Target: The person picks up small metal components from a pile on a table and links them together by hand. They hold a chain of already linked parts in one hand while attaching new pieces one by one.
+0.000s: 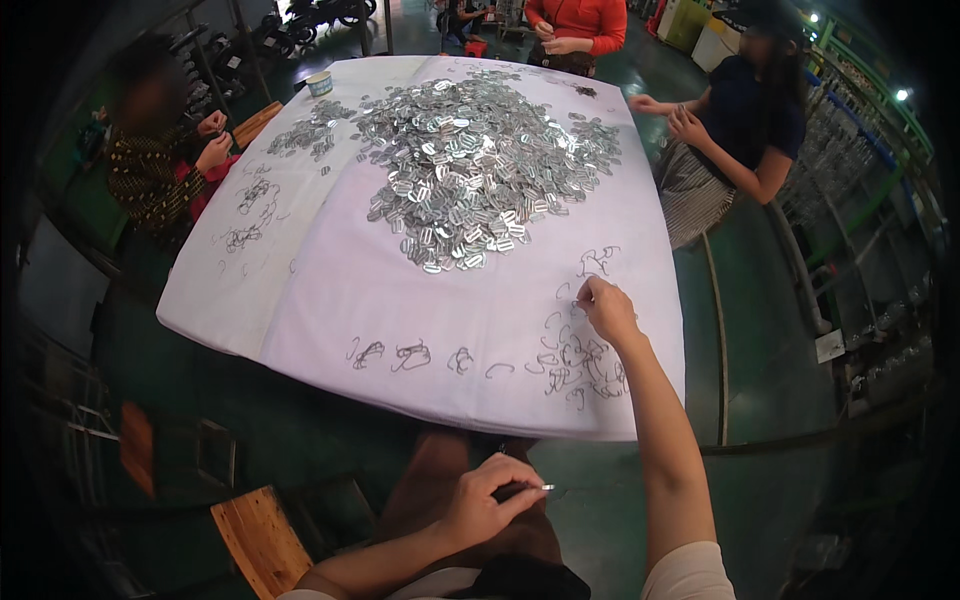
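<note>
My left hand (492, 502) is held in front of my body, off the table's near edge. Its thumb and fingers are closed on a small shiny metal piece (547, 487), of which only the end shows. Over the right side of the table, my right hand (608, 312) is pinched, fingertips down by the cloth; what lies between them is too small to tell. Below it spreads a loose cluster of dark curved wire hooks (575, 365), and a smaller group of hooks (597, 262) lies just beyond. A large heap of flat, slotted oval metal plates (470, 165) covers the table's middle.
Little bunches of hooks (411, 356) line the near edge of the white-covered table (350, 270). More hooks (245, 236) lie at left, and a small tub (320, 84) stands far left. People work at the left, far and right sides. A wooden stool (262, 540) is at lower left.
</note>
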The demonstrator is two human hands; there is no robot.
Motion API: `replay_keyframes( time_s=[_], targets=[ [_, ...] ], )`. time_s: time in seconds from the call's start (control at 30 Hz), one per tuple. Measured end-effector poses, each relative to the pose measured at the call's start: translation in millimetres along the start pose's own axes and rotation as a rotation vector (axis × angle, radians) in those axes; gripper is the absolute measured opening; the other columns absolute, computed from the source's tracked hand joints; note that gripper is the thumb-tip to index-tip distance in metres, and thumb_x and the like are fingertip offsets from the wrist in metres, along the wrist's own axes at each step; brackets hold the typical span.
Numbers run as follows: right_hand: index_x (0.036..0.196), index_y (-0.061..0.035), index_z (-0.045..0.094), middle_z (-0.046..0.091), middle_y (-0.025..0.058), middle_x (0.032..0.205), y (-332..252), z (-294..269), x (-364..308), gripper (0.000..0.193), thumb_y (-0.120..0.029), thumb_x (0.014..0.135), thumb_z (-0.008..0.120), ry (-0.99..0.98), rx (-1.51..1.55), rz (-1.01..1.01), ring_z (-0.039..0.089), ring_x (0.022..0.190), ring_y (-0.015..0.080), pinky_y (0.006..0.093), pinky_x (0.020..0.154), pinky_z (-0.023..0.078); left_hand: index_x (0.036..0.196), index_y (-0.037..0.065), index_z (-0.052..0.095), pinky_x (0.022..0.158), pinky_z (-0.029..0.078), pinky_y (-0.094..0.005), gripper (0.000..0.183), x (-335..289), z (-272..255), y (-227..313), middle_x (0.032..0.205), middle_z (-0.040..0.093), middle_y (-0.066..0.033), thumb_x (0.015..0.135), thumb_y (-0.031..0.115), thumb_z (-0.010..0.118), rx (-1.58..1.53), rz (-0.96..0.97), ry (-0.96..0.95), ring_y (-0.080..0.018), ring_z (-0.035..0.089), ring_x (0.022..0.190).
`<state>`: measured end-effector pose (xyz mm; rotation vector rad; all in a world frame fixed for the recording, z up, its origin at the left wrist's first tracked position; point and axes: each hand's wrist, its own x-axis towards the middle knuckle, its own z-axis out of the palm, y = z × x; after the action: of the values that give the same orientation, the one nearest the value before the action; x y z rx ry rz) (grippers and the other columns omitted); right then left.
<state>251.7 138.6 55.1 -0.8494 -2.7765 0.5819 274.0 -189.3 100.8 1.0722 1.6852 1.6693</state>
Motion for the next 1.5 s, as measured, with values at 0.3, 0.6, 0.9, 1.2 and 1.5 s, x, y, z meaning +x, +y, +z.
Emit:
replay_keyframes(
  time_s=[0.3, 0.6, 0.9, 1.2, 1.5],
  targets=[
    [0.089, -0.0023, 0.053, 0.061, 0.0068, 0.074, -0.5, 7.1, -62.5, 0.017, -0.001, 0.077, 0.065, 0.097, 0.790, 0.317, 0.061, 0.064, 0.0173, 0.0293, 0.053, 0.048, 0.087, 0.001, 0.062, 0.065, 0.044, -0.0191, 0.011, -18.2, 12.4, -11.5, 0.083, 0.060, -0.0006, 0.078, -0.002, 0.066, -0.088, -0.160, 0.090, -0.0050, 0.054, 0.073],
    [0.088, -0.0030, 0.048, 0.061, 0.0087, 0.079, -97.4, -46.1, -225.6, 0.020, 0.003, 0.079, 0.064, 0.153, 1.328, 0.323, 0.061, 0.067, 0.0146, 0.0244, 0.060, 0.052, 0.094, -0.004, 0.059, 0.068, 0.047, -0.0180, 0.011, -40.1, 16.7, -4.3, 0.088, 0.061, -0.0047, 0.082, -0.006, 0.060, -0.204, -0.153, 0.078, -0.0069, 0.059, 0.079],
    [0.081, -0.0031, 0.045, 0.061, 0.0113, 0.082, -142.9, -39.5, -290.1, 0.021, 0.011, 0.080, 0.061, 0.323, 1.403, 0.309, 0.061, 0.069, 0.0128, 0.0253, 0.065, 0.054, 0.093, -0.004, 0.059, 0.071, 0.050, -0.0209, 0.012, -43.8, 16.3, 9.8, 0.091, 0.061, -0.0071, 0.081, -0.006, 0.061, -0.178, -0.108, 0.065, -0.0104, 0.061, 0.081],
    [0.080, -0.0040, 0.044, 0.060, 0.0128, 0.084, -146.3, -21.0, -283.6, 0.023, 0.011, 0.079, 0.061, 0.458, 1.320, 0.135, 0.061, 0.073, 0.0143, 0.0265, 0.068, 0.053, 0.085, 0.000, 0.061, 0.060, 0.051, -0.0211, 0.011, -38.6, 21.1, -0.3, 0.081, 0.063, -0.0060, 0.077, -0.003, 0.066, -0.090, 0.037, 0.133, -0.0100, 0.062, 0.069],
    [0.077, -0.0059, 0.039, 0.057, 0.0136, 0.084, -147.9, -29.9, -289.3, 0.027, 0.008, 0.080, 0.062, 0.583, 1.075, 0.043, 0.059, 0.068, 0.0155, 0.0269, 0.063, 0.053, 0.095, 0.002, 0.064, 0.067, 0.045, -0.0255, 0.016, 71.4, -42.4, -48.1, 0.087, 0.065, -0.0078, 0.084, 0.013, 0.061, 0.261, 0.145, 0.181, -0.0138, 0.059, 0.076]
  ],
)
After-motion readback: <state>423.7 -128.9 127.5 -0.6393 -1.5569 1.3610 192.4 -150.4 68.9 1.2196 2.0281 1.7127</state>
